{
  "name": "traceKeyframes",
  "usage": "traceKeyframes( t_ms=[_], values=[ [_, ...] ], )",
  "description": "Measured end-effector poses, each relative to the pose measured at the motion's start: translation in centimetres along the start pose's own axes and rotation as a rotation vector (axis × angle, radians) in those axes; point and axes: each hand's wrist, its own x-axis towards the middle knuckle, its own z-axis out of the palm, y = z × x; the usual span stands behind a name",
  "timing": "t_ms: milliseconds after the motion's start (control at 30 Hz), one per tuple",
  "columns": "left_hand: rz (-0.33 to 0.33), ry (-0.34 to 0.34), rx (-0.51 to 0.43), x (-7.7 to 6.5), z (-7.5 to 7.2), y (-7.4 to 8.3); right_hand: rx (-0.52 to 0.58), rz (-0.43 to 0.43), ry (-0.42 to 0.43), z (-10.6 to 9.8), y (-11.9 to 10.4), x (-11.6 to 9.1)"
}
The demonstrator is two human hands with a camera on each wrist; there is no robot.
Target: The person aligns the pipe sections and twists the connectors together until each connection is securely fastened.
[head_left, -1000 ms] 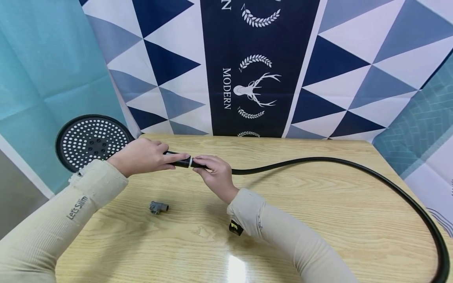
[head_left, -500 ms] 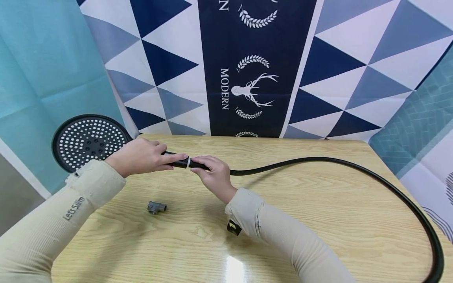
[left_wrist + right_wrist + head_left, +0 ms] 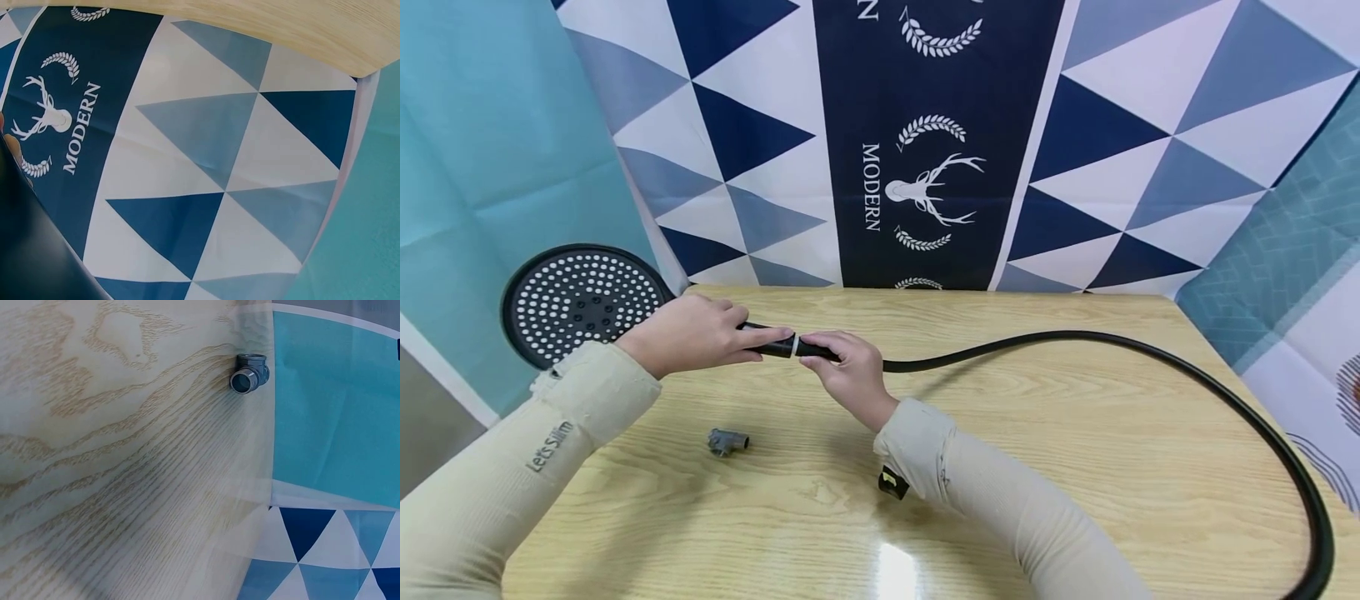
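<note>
A black shower head (image 3: 587,304) with a round, white-dotted face is at the left in the head view. My left hand (image 3: 688,335) grips its handle (image 3: 775,343), the forefinger stretched along it. My right hand (image 3: 850,371) pinches the end of a black hose (image 3: 1045,337) right by the handle's end. A thin pale ring (image 3: 795,345) shows where handle and hose meet; whether they are threaded together I cannot tell. In the left wrist view a dark curved surface (image 3: 37,250) and a bit of fingertip fill the lower left corner. No hand shows in the right wrist view.
A small grey pipe fitting (image 3: 727,442) lies on the wooden table (image 3: 820,517), also seen as a tee-shaped fitting (image 3: 249,375) in the right wrist view. The hose loops along the table's right side. Patterned cloth (image 3: 917,150) hangs behind the table's back edge.
The whole head view has shifted slightly, so everything sits a little further left. Both hands keep their holds on the shower head's handle and the hose end, with little visible change between them.
</note>
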Motion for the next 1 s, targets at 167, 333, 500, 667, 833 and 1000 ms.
traceKeyframes(
  t_ms=[167,333,500,667,833,1000],
  values=[
    [0.000,-0.002,-0.010,-0.20,-0.31,-0.03,0.004,-0.001,-0.011,0.14,-0.15,0.10],
    [0.003,0.010,-0.006,-0.18,-0.24,0.04,0.020,0.012,-0.012,0.13,-0.20,0.09],
    [0.007,0.008,0.002,-0.07,-0.10,-0.02,0.008,0.024,-0.022,-0.02,-0.14,0.13],
    [-0.007,-0.025,0.010,0.06,0.00,-0.13,0.012,0.030,-0.025,-0.22,-0.15,0.28],
    [0.006,-0.002,0.008,0.00,0.17,0.00,0.005,0.017,-0.027,-0.15,0.09,0.11],
    [0.019,0.021,0.008,-0.16,0.11,0.03,0.017,0.010,-0.031,0.01,0.15,0.01]
  ],
)
